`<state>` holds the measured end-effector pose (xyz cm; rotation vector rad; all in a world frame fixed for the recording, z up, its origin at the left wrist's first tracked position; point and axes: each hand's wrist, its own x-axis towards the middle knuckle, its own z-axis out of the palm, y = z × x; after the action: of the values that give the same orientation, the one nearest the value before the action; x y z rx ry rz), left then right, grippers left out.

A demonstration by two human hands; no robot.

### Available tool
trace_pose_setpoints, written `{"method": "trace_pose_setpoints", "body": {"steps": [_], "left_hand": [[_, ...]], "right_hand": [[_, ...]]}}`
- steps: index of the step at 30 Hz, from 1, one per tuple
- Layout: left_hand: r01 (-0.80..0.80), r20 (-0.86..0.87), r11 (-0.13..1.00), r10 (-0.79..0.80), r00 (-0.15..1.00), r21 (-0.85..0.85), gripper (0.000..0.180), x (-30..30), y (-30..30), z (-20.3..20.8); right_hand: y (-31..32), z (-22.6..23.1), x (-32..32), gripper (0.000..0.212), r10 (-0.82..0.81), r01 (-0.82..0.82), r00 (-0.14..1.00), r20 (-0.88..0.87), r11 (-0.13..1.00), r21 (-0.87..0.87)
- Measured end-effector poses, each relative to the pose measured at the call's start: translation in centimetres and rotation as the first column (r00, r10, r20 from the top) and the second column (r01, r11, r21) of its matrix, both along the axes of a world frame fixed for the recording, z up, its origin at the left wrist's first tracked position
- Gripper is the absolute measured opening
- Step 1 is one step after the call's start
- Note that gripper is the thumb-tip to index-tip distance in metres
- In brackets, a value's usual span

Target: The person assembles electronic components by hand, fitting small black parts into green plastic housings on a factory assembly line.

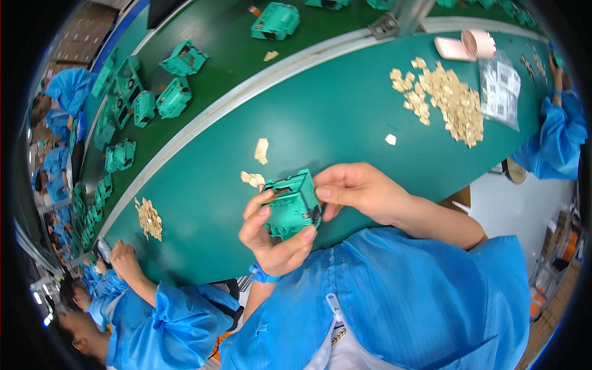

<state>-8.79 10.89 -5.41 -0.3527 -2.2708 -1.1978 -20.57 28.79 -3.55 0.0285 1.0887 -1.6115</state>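
Note:
Close to my chest, over the green worktable [203, 179], a teal plastic housing [288, 213] with black parts inside is held tilted. My left hand [271, 243] wraps round it from below and the left, thumb on its near edge. A blue band circles that wrist. At the housing's right side my right hand [354, 192] presses thumb and fingers together by the upper corner; anything small between those fingertips is hidden. Two small groups of beige pieces, one strip [261, 151] and another [251, 179], lie just beyond my left hand.
A large heap of beige pieces [453, 102] lies at the right, beside a clear bag [499, 92] and a pink handheld fan [478, 44]. Beyond a metal rail [228, 98], a belt carries several teal housings [275, 21]. Co-workers in blue sit left and right; one's hand [126, 262] is near a smaller heap [148, 219].

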Motion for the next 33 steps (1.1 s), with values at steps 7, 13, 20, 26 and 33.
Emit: {"method": "trace_pose_setpoints", "body": {"steps": [7,13,20,26,33], "left_hand": [[-0.055,-0.051,0.990,0.049,0.997,-0.126,0.065,-0.7,-0.5,0.3],[-0.414,0.323,0.885,0.464,0.825,-0.214,0.040,-3.0,-3.9,1.4],[-0.462,0.357,0.841,0.539,0.763,-0.282,0.032,-7.5,-2.9,-1.4],[-0.467,0.369,0.857,0.515,0.773,-0.218,0.021,-7.7,-3.0,-2.3],[-0.459,0.394,0.873,0.485,0.781,-0.165,0.017,-8.3,-3.1,-3.1]], "right_hand": [[-1.7,0.6,-1.3,0.084,0.183,-0.136,0.812,-0.554,0.983,0.124],[-7.9,0.0,-10.0,0.084,0.186,0.170,0.471,-0.862,0.940,0.296],[-19.2,-2.3,-19.1,0.057,0.303,0.335,0.194,-0.933,0.874,0.353],[-16.7,-1.3,-18.8,0.017,0.431,0.328,-0.334,-0.838,0.887,0.326],[-14.1,-1.4,-20.0,0.007,0.545,0.173,-0.720,-0.428,0.740,0.650]]}}
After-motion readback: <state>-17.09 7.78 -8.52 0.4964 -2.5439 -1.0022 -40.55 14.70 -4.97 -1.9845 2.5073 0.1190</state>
